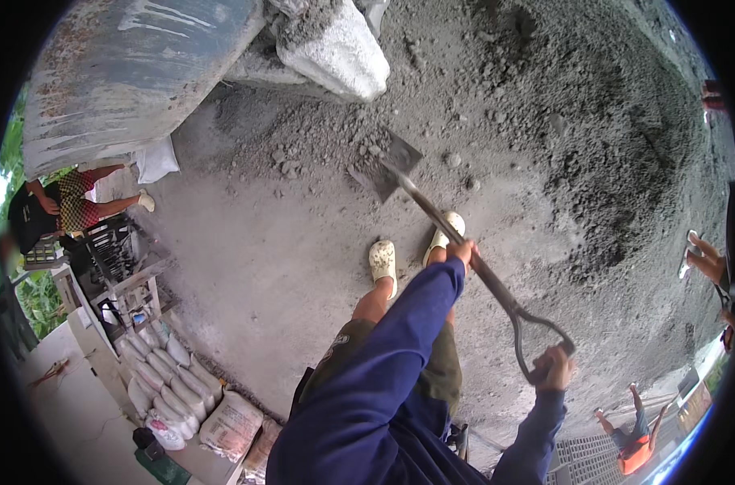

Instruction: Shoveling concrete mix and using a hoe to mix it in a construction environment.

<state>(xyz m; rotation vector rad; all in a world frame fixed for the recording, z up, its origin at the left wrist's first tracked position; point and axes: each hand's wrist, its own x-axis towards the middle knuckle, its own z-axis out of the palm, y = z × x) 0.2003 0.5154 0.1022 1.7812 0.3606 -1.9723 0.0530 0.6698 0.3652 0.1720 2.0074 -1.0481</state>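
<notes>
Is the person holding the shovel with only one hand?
No, the left hand grips the shaft of the shovel while the right hand holds its looped handle.

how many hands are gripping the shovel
2: the left hand is around the shovel shaft, and the right hand is on the D-shaped handle at its end.

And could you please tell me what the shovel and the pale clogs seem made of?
Shovel blade: probably dull metal, being thin, flat and dark. Shaft: smooth, brownish; wood or metal, unclear. Clogs: likely matte foam or plastic, given their thick moulded shape.
</notes>
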